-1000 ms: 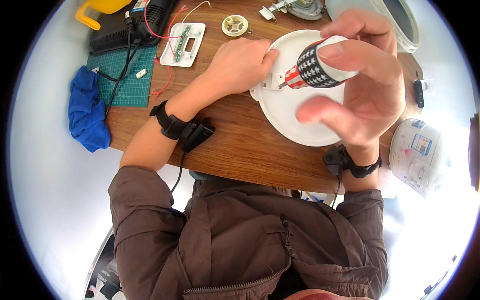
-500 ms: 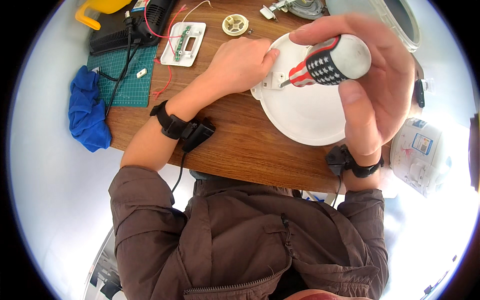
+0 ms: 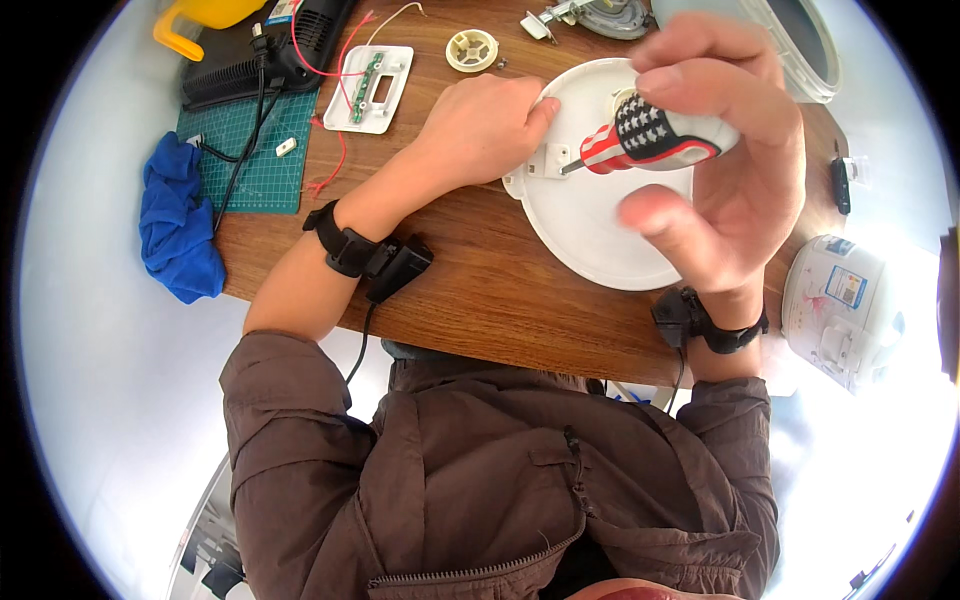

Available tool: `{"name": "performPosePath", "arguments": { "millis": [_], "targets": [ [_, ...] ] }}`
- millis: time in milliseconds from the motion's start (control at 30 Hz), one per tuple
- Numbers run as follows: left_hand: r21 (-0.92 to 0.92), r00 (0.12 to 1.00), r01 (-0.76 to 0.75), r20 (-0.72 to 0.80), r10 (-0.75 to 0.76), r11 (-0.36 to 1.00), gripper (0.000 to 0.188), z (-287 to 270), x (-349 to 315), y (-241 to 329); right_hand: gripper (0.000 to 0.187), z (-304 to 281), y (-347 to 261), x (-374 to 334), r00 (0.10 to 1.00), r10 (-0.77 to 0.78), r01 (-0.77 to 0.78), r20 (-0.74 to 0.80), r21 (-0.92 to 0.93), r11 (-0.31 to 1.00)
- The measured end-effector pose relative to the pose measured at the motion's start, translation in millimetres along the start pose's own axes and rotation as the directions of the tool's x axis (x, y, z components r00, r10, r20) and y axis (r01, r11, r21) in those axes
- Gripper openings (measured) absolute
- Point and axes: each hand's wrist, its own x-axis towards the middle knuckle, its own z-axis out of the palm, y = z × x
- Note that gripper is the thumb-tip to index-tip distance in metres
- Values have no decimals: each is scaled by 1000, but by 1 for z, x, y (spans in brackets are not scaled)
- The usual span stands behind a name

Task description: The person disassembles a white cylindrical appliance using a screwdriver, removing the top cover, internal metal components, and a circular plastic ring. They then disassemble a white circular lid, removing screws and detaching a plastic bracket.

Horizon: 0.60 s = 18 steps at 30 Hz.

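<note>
A round white plastic lid [image 3: 590,245] lies on the table, its small hinge-side bracket [image 3: 548,161] facing left. My left hand [image 3: 487,125] is closed on the lid's upper left rim, thumb on top. My right hand [image 3: 745,170] has its fingers curled over the handle of a stubby screwdriver [image 3: 650,135] with a red, white and star-patterned grip. The thumb stands off the handle, slightly blurred. The screwdriver's tip touches the bracket beside a small hole; whether a screw sits under it is hidden.
Beyond my left arm lie a white panel with a green circuit board [image 3: 392,90], red wires and a cream round part [image 3: 471,49]. Left are a green cutting mat [image 3: 270,180], blue cloth [image 3: 175,225] and black device [image 3: 250,75]. A white appliance [image 3: 835,310] stands right.
My right hand has turned the screwdriver's handle and lifted its thumb away from it. The handle has tilted lower. My left hand and the lid stay in place.
</note>
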Motion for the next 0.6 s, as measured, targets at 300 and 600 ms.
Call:
{"name": "performPosePath", "arguments": {
  "millis": [300, 600],
  "targets": [
    [-13, 998, 47, 29, -46, 999, 40, -5, 0, 5, 49, 4, -3, 11, 998, 40, -33, -43, 154, 988],
    [-57, 998, 57, 42, -55, 997, 40, -2, 2, 1, 49, 1, -8, 5, 993, 119, -110, -12, 298, 948]
  ]
}}
